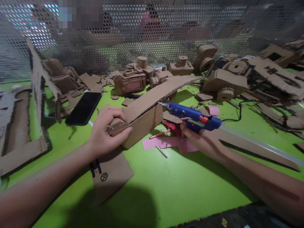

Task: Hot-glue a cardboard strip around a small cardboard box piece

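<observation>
The right hand [201,138] grips a blue plastic glue gun [184,111], its nozzle [162,104] pointing left at the top edge of a brown cardboard box [144,123]. The left hand [105,129] clasps the box's near end; its long axis runs away rightward over the green surface [180,180].
</observation>
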`<state>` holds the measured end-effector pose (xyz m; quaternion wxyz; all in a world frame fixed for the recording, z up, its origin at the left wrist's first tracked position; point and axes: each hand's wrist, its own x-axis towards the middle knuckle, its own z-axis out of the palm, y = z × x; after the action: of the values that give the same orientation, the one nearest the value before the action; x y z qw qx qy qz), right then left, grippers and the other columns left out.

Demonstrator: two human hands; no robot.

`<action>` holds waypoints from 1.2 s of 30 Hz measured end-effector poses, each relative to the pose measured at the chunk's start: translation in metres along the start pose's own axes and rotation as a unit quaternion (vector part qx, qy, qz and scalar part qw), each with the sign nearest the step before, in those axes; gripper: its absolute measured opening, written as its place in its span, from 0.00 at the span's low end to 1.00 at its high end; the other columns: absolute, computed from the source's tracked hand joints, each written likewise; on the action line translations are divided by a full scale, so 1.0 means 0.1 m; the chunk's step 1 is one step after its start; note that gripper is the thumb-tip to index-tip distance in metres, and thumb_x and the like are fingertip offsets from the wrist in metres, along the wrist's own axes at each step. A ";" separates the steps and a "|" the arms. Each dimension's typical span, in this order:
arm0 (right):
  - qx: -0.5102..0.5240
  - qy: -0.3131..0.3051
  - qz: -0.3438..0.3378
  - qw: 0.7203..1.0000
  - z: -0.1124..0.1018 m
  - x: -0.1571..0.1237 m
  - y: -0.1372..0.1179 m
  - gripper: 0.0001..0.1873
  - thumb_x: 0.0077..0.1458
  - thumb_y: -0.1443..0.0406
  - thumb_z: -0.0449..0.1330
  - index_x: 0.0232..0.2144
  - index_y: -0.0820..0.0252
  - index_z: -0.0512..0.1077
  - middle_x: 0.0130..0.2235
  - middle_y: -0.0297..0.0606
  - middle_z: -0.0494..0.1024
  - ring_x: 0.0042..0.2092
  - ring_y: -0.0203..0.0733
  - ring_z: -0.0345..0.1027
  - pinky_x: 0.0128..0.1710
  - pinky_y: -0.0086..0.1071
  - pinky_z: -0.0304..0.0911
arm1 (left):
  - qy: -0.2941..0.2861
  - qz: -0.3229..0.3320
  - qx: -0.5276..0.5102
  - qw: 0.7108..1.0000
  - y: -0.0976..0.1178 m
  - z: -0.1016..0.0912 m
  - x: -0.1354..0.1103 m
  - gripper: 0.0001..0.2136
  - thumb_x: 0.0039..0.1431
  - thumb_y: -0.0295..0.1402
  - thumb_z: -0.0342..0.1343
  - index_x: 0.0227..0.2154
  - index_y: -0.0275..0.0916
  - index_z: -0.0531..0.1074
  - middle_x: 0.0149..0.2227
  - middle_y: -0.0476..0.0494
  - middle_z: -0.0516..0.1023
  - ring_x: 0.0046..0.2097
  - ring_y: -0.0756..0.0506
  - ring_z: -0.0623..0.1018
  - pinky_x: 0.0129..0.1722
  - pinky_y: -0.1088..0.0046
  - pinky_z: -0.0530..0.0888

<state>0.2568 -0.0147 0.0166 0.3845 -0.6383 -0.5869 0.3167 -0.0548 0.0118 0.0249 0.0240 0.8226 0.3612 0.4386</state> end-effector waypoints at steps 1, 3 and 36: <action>0.001 -0.006 0.003 1.000 0.01 0.00 0.01 0.12 0.45 0.50 0.65 0.28 0.46 0.69 0.29 0.39 0.80 0.32 0.53 0.76 0.32 0.47 0.78 | -0.001 0.007 0.003 1.000 0.00 -0.01 0.00 0.06 0.61 0.32 0.63 0.36 0.44 0.71 0.37 0.49 0.79 0.42 0.42 0.81 0.43 0.63 0.78; 0.005 -0.017 0.012 1.000 0.02 0.00 0.02 0.13 0.45 0.50 0.64 0.29 0.46 0.68 0.30 0.39 0.81 0.34 0.54 0.78 0.34 0.49 0.80 | -0.001 0.017 0.005 1.000 -0.01 -0.02 0.00 0.06 0.62 0.31 0.63 0.37 0.44 0.71 0.38 0.49 0.78 0.42 0.43 0.81 0.43 0.64 0.78; -0.028 -0.046 -0.073 0.996 0.07 -0.02 0.06 0.12 0.54 0.52 0.62 0.35 0.48 0.68 0.34 0.40 0.82 0.35 0.52 0.80 0.34 0.45 0.82 | -0.002 0.020 0.008 1.000 -0.03 -0.01 -0.01 0.06 0.62 0.32 0.63 0.37 0.44 0.71 0.38 0.49 0.79 0.42 0.42 0.82 0.42 0.64 0.78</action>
<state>0.2535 -0.0158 0.0072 0.3613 -0.5891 -0.6573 0.3006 -0.0573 0.0131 0.0241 0.0097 0.8307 0.3485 0.4340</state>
